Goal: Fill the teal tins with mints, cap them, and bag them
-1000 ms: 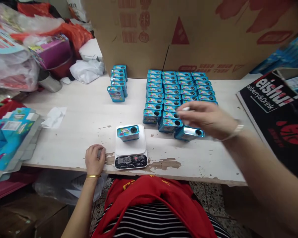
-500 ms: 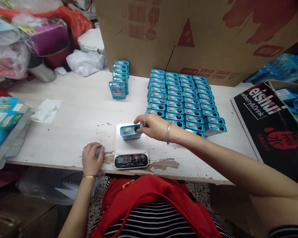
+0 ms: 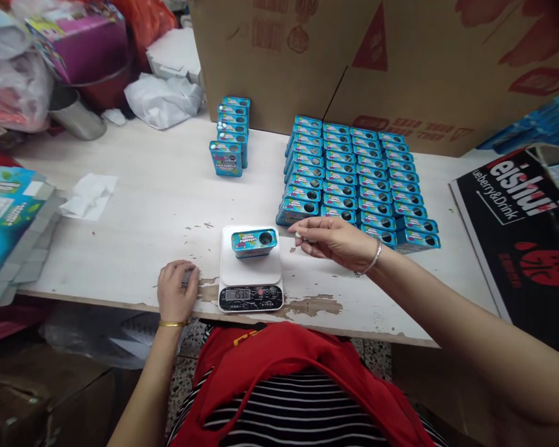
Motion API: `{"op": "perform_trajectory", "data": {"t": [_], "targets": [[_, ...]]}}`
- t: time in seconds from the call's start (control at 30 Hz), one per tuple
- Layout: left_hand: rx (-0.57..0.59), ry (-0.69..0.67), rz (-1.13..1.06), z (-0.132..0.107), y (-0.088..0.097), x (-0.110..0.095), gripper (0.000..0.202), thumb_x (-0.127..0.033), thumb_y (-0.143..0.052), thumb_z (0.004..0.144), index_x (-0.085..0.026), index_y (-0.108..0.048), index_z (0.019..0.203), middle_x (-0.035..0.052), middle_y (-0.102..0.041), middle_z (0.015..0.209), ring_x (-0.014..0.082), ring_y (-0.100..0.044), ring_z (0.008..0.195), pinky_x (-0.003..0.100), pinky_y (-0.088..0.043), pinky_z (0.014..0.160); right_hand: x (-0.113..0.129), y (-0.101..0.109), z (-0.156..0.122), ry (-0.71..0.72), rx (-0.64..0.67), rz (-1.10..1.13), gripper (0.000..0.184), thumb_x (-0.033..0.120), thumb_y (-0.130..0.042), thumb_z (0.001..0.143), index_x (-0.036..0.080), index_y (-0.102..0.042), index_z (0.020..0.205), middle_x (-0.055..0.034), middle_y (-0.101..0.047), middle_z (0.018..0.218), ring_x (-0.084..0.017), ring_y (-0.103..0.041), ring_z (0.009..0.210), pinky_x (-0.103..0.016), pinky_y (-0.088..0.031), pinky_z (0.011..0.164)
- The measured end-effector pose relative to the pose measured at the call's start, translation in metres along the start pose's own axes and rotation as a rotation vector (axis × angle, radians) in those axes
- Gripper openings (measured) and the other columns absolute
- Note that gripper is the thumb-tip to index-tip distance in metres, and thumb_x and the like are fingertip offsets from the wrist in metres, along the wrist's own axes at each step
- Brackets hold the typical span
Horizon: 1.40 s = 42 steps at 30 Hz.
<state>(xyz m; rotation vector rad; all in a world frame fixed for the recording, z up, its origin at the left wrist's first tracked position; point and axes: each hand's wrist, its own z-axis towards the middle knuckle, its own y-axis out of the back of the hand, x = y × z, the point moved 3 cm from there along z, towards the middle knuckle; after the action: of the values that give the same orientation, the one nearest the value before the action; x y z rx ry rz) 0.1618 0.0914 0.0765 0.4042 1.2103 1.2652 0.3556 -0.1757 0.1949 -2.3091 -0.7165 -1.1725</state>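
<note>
While a folded blue carton (image 3: pixel 13 208) fills the left edge of the frame, a purple box (image 3: pixel 86 53) stands in the upper left, with a metal cup (image 3: pixel 79 117) tipped below it and a crumpled white bag (image 3: pixel 163 102) to the cup's right. A creased white paper (image 3: pixel 89 196) lies on the table at the middle left. At the lower left centre, the left hand (image 3: pixel 176 290) rests near the table's front edge, fingers loosely curled; I cannot tell whether it has hold of anything. In the upper centre, a short row of blue tins (image 3: pixel 227 160) stands against a big cardboard box (image 3: pixel 302 81). Just below the middle of the frame, one blue tin (image 3: pixel 254 242) stands upright on the white scale (image 3: pixel 250 273), its round dark opening facing up. Right of it, apart from the tin, the right hand (image 3: pixel 340 243) pinches a small white piece (image 3: pixel 299 236) between thumb and forefinger, almost closed. Behind that hand, right of centre, a block of tins (image 3: pixel 340 177) stands in four columns, and a black carton (image 3: pixel 522 242) occupies the right edge.
</note>
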Motion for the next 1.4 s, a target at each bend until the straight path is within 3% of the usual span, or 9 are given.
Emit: {"op": "perform_trajectory", "data": {"t": [0.3, 0.57, 0.63, 0.7, 0.8, 0.97, 1.1, 1.27, 1.4], "targets": [[-0.010, -0.021, 0.006, 0.001, 0.002, -0.002, 0.014, -0.029, -0.052, 0.091, -0.017, -0.060, 0.090, 0.0080, -0.061, 0.094, 0.0221, -0.055, 0.093, 0.037, -0.043, 0.084, 0.014, -0.026, 0.006, 0.126, 0.127, -0.099, 0.023, 0.028, -0.074, 0.073, 0.012, -0.063, 0.085, 0.0009, -0.061, 0.065, -0.005, -0.049, 0.049, -0.017, -0.031, 0.040], [-0.010, -0.009, -0.027, -0.002, 0.007, -0.002, 0.015, -0.030, -0.052, 0.091, -0.017, -0.060, 0.092, 0.0080, -0.060, 0.093, 0.0225, -0.056, 0.092, 0.038, -0.045, 0.084, 0.012, -0.028, 0.001, 0.132, 0.171, 0.031, 0.023, 0.030, -0.075, 0.074, 0.012, -0.063, 0.083, 0.0009, -0.062, 0.066, -0.004, -0.047, 0.048, -0.017, -0.029, 0.040], [-0.027, -0.021, -0.076, 0.005, 0.013, -0.013, 0.022, -0.033, -0.055, 0.090, -0.017, -0.058, 0.104, 0.0091, -0.059, 0.098, 0.0232, -0.055, 0.095, 0.038, -0.046, 0.085, 0.001, -0.029, -0.006, 0.093, 0.211, 0.125, 0.024, 0.032, -0.074, 0.075, 0.012, -0.062, 0.080, 0.0006, -0.062, 0.065, -0.003, -0.045, 0.045, -0.016, -0.027, 0.039], [-0.047, -0.081, -0.120, 0.019, 0.020, -0.033, 0.045, -0.040, -0.061, 0.086, -0.017, -0.050, 0.124, 0.0126, -0.056, 0.111, 0.0263, -0.053, 0.105, 0.041, -0.046, 0.089, -0.020, -0.031, -0.012, 0.022, 0.242, 0.243, 0.027, 0.035, -0.075, 0.074, 0.012, -0.061, 0.076, -0.0002, -0.063, 0.065, -0.003, -0.045, 0.044, -0.016, -0.025, 0.037], [-0.009, -0.272, -0.134, 0.050, 0.021, -0.075, 0.076, -0.049, -0.066, 0.080, -0.018, -0.033, 0.141, 0.0167, -0.049, 0.129, 0.0315, -0.048, 0.117, 0.046, -0.042, 0.096, -0.059, -0.033, -0.020, -0.073, 0.231, 0.423, 0.029, 0.034, -0.079, 0.069, 0.011, -0.061, 0.073, -0.0018, -0.065, 0.068, -0.003, -0.047, 0.045, -0.016, -0.026, 0.037], [0.175, -0.552, -0.076, 0.099, -0.001, -0.137, 0.038, -0.032, -0.055, 0.090, -0.020, -0.050, 0.126, 0.0093, -0.061, 0.104, 0.0240, -0.056, 0.093, 0.037, -0.042, 0.077, -0.101, -0.027, -0.037, -0.053, 0.133, 0.622, 0.028, 0.031, -0.079, 0.068, 0.011, -0.060, 0.072, -0.0028, -0.065, 0.069, -0.004, -0.048, 0.045, -0.016, -0.028, 0.039], [0.194, -0.665, -0.060, 0.124, -0.025, -0.168, 0.034, -0.031, -0.055, 0.090, -0.016, -0.052, 0.120, 0.0095, -0.063, 0.105, 0.0245, -0.056, 0.094, 0.038, -0.038, 0.076, -0.113, -0.014, -0.052, -0.034, 0.014, 0.666, 0.031, 0.035, -0.079, 0.069, 0.011, -0.061, 0.075, -0.0031, -0.063, 0.067, -0.004, -0.049, 0.045, -0.016, -0.025, 0.038], [0.171, -0.745, -0.025, 0.145, -0.059, -0.181, 0.034, -0.029, -0.058, 0.088, -0.016, -0.054, 0.119, 0.0095, -0.064, 0.106, 0.0248, -0.057, 0.095, 0.039, -0.035, 0.078, -0.122, -0.002, -0.061, 0.003, -0.058, 0.702, 0.034, 0.037, -0.080, 0.067, 0.011, -0.061, 0.076, -0.0018, -0.061, 0.067, -0.004, -0.047, 0.045, -0.017, -0.021, 0.037], [0.206, -0.779, 0.029, 0.142, -0.079, -0.175, 0.035, -0.027, -0.059, 0.087, -0.017, -0.055, 0.120, 0.0109, -0.063, 0.107, 0.0256, -0.057, 0.095, 0.039, -0.035, 0.078, -0.128, 0.000, -0.060, -0.015, -0.073, 0.717, 0.037, 0.040, -0.080, 0.066, 0.011, -0.061, 0.077, -0.0016, -0.061, 0.067, -0.004, -0.047, 0.046, -0.017, -0.021, 0.038]]}}
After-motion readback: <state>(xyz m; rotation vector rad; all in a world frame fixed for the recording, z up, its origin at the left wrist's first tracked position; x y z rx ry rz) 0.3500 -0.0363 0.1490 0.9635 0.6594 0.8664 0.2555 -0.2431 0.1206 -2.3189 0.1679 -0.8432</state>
